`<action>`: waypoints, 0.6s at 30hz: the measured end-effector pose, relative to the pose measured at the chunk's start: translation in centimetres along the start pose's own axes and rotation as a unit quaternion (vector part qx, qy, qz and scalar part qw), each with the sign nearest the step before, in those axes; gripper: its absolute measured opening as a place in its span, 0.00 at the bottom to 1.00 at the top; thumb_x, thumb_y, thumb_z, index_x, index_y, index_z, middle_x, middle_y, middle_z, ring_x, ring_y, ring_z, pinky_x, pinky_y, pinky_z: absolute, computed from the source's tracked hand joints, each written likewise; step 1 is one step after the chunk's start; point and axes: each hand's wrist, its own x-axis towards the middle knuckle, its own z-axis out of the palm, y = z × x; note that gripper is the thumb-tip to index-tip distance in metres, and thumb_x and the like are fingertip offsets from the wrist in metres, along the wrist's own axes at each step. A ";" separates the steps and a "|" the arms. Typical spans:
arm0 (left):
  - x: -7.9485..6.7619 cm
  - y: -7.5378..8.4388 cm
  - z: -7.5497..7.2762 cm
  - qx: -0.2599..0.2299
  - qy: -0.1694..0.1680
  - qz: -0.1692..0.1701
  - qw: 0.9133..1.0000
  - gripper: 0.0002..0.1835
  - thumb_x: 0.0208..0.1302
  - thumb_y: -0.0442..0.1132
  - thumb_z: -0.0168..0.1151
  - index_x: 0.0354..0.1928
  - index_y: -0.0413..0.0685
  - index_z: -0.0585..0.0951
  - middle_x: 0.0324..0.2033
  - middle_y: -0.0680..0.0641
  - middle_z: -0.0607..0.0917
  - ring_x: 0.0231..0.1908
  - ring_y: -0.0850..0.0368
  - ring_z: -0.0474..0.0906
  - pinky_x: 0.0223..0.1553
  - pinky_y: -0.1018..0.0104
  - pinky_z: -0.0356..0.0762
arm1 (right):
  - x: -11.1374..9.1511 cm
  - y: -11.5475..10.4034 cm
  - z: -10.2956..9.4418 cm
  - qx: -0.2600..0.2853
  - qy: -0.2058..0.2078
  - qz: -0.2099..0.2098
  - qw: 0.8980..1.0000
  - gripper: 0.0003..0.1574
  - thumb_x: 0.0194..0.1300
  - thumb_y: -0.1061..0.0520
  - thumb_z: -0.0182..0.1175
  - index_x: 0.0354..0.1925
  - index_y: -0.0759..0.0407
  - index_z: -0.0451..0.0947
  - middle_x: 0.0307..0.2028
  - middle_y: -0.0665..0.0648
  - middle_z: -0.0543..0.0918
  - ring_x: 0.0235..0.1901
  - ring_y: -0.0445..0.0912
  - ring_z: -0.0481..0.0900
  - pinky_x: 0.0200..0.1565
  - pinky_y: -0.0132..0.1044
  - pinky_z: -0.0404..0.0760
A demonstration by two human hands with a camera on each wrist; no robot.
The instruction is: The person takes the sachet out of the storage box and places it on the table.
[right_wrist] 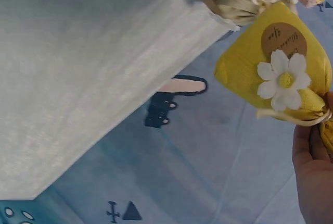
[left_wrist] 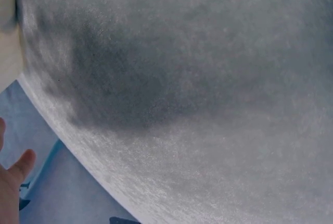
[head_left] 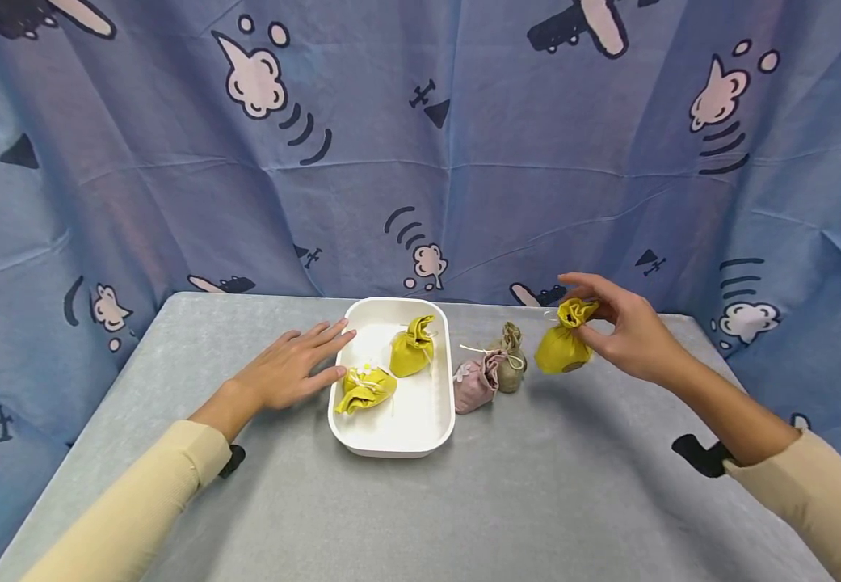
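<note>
My right hand [head_left: 627,327] pinches the gathered neck of a yellow drawstring pouch [head_left: 562,349], which hangs above the right part of the table. In the right wrist view this pouch [right_wrist: 278,60] shows a white flower and a round brown label. My left hand [head_left: 289,368] is spread with straight fingers, its fingertips at the left rim of a white tray [head_left: 413,420]. Inside the tray are two more yellow pouches, one standing [head_left: 411,349] and one lying [head_left: 366,390] near the fingertips. Only part of the left hand [left_wrist: 13,187] shows in the left wrist view.
Just right of the tray, a pink pouch [head_left: 474,384] leans by an olive-beige pouch [head_left: 512,364] on the grey table [head_left: 522,501]. A blue patterned curtain [head_left: 464,145] hangs behind the table's back edge.
</note>
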 end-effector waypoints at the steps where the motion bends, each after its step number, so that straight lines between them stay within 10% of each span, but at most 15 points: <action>1: 0.0 0.0 0.0 0.000 0.001 0.000 1.000 0.37 0.75 0.67 0.38 0.79 0.60 0.55 0.77 0.51 0.52 0.75 0.43 0.51 0.68 0.35 0.55 | -0.1 0.3 0.2 0.000 -0.002 0.000 1.000 0.46 0.55 0.78 0.65 0.69 0.55 0.69 0.49 0.60 0.81 0.45 0.34 0.76 0.47 0.16 0.73; 8: -0.1 0.0 0.0 0.002 -0.001 -0.003 1.000 0.37 0.75 0.67 0.37 0.79 0.61 0.54 0.77 0.51 0.52 0.75 0.44 0.50 0.68 0.36 0.55 | -0.9 1.9 1.9 0.000 -0.030 0.010 1.000 0.45 0.54 0.80 0.64 0.68 0.59 0.69 0.49 0.62 0.81 0.47 0.53 0.80 0.48 0.15 0.72; 15: -0.1 0.0 0.0 0.003 -0.002 -0.002 1.000 0.37 0.75 0.67 0.38 0.79 0.61 0.54 0.78 0.52 0.52 0.75 0.45 0.50 0.68 0.36 0.55 | -1.3 2.7 3.7 0.001 -0.060 0.023 0.998 0.44 0.52 0.79 0.66 0.66 0.61 0.71 0.50 0.63 0.81 0.48 0.57 0.81 0.48 0.55 0.82; 18: -0.1 0.0 0.0 0.000 -0.004 -0.004 1.000 0.37 0.75 0.67 0.37 0.79 0.61 0.54 0.78 0.52 0.52 0.75 0.45 0.50 0.68 0.36 0.55 | -1.3 2.9 4.1 0.000 -0.072 0.032 0.997 0.43 0.52 0.79 0.66 0.65 0.62 0.71 0.52 0.64 0.81 0.50 0.58 0.80 0.49 0.56 0.81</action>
